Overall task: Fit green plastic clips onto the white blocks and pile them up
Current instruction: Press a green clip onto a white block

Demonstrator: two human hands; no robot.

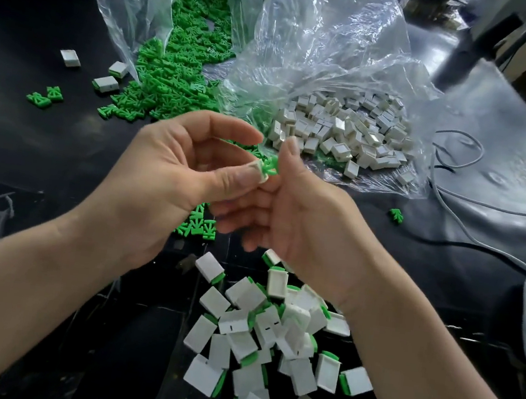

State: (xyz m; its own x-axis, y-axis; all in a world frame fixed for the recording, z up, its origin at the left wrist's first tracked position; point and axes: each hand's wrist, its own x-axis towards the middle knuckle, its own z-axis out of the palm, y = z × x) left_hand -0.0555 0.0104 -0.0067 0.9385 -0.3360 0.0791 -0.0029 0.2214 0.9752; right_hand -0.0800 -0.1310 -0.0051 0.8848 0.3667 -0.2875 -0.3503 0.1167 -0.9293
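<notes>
Ten o'clock: stray capped blocks [104,83] on black table [43,153]. Eleven: clip bag [180,54], spilling open. Centre: left hand [164,179] pinches one white block [256,173]; a green clip [271,166] touches its end, gripped in the fingertips of the right hand [301,224]. Step looks like seating. Next probably needs a square push until flush, then a drop onto the finished pile [270,334] at six. One o'clock: block bag [340,132], plastic edge near fingers. Three: cable [452,177], well apart. Open room below the hands.
</notes>
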